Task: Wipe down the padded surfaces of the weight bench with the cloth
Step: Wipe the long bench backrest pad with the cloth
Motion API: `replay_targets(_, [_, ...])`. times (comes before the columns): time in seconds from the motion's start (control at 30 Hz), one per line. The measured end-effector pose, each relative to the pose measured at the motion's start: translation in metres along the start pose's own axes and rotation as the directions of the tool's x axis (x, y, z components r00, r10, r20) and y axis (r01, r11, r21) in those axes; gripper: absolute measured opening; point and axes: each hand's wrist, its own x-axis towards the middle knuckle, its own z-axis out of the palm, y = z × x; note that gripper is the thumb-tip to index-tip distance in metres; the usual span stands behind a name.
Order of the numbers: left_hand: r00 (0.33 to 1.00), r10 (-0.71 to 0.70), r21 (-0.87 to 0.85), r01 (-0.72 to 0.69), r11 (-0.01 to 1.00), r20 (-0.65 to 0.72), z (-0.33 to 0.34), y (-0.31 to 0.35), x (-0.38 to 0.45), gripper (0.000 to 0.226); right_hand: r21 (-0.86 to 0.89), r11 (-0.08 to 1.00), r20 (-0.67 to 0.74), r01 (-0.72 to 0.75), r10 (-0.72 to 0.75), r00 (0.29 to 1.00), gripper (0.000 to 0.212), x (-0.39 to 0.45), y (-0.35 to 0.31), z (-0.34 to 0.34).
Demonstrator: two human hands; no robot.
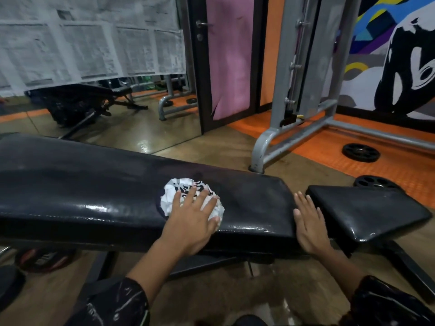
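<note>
Left hand (191,214) flat on cloth (188,196), fingers spread wide, pressing crumpled wad into long back pad (94,184) near its right end. Pad's long axis runs off left of my fingers, so most unwiped vinyl lies that way, I reckon. Right hand (309,223) open, fingers straight, braced at pad's end edge, seat pad (367,210) just beyond fingertips, nearer this hand

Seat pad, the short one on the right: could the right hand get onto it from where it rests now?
Probably yes. The right hand rests flat at the long pad's end, right beside the seat pad, with nothing between them.
</note>
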Motion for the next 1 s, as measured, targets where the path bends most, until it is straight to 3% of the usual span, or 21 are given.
replay_targets(0.17, [0.994,0.104,-0.015,-0.103,0.995,0.031,0.009,0.011,0.001,0.057,0.051,0.994,0.018,0.093,-0.094,0.995,0.071,-0.001,0.002,-0.001])
replay_targets(0.27, [0.995,-0.022,-0.018,0.024,1.000,0.095,-0.001,-0.013,0.025,0.070,0.048,0.994,0.033,0.094,-0.095,0.995,0.067,0.000,0.002,-0.001])
replay_targets(0.37, [0.984,-0.143,0.043,0.139,0.989,0.109,-0.007,-0.011,0.025,0.061,0.050,0.995,0.034,0.089,-0.090,0.995,0.068,-0.001,0.001,-0.003])
replay_targets(0.53, [0.999,-0.055,-0.011,0.055,0.998,-0.003,0.004,0.043,0.000,0.061,0.056,0.995,0.006,0.083,-0.084,0.996,0.066,0.000,0.004,0.001])
replay_targets(0.67, [0.995,-0.053,-0.042,0.056,0.998,0.085,0.006,0.060,0.030,0.057,0.069,0.994,0.010,0.083,-0.084,0.996,0.067,0.001,0.007,0.001])
replay_targets(0.83, [0.974,-0.135,-0.014,0.140,0.990,0.179,-0.001,0.025,0.044,0.057,0.058,0.995,0.071,0.079,-0.083,0.994,0.070,0.003,0.008,-0.001])
replay_targets(1.0, [0.996,-0.079,-0.023,0.080,0.997,0.042,0.006,0.059,-0.003,0.055,0.052,0.996,0.069,0.075,-0.078,0.995,0.070,0.001,0.005,-0.002])
